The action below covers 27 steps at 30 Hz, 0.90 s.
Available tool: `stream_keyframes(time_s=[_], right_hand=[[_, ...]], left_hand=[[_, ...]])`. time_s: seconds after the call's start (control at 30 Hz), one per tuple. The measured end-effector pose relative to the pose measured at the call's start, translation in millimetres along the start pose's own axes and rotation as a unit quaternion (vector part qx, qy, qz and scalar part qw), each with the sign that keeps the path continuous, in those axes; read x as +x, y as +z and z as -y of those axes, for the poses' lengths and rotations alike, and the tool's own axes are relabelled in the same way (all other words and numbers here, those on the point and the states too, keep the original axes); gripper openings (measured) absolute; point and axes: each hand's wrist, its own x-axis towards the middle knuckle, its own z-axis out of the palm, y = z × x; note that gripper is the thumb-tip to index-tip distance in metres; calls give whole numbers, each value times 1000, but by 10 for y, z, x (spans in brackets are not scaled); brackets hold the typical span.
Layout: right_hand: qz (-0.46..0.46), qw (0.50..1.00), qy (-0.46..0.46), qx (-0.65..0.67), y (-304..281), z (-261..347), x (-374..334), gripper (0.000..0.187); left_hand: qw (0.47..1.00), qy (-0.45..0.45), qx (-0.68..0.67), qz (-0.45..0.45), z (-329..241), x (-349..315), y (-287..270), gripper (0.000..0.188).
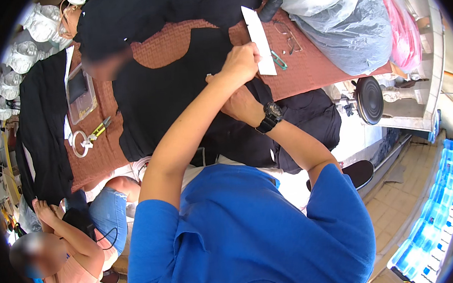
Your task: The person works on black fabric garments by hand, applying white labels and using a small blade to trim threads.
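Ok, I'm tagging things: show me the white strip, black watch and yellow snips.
White strip (261, 40): head view, its face.
Black watch (272, 110): head view, its dial.
Yellow snips (98, 131): head view, the handle.

On table (316, 71): fabric panel (155, 102); from it, second fabric (170, 7) at twelve o'clock, card (260, 42) at two, box (83, 105) at nine, snips (101, 129) at eight.

Over the black cloth (165, 93), my left grip (241, 62) curls just ahead of my right grip (241, 104). Right of the cloth, a white strip (260, 42) lies on the brown surface (313, 69); left of it, yellow-handled snips (99, 129).
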Motion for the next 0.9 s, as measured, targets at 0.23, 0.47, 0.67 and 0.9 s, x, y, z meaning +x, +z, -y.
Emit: stream_keyframes(time_s=[0.23, 0.47, 0.67, 0.9], right_hand=[[-24, 1000, 15, -12, -292, 259, 110, 35], [-6, 998, 1, -56, -302, 271, 116, 35], [11, 996, 10, -84, -250, 323, 96, 38], [58, 991, 32, -118, -200, 604, -120, 60]], left_hand=[[974, 85, 80, -193, 286, -439, -975, 14], [985, 125, 89, -76, 682, -970, -907, 25], [978, 129, 143, -80, 821, -1019, -736, 32], [970, 154, 161, -95, 877, -975, -698, 31]])
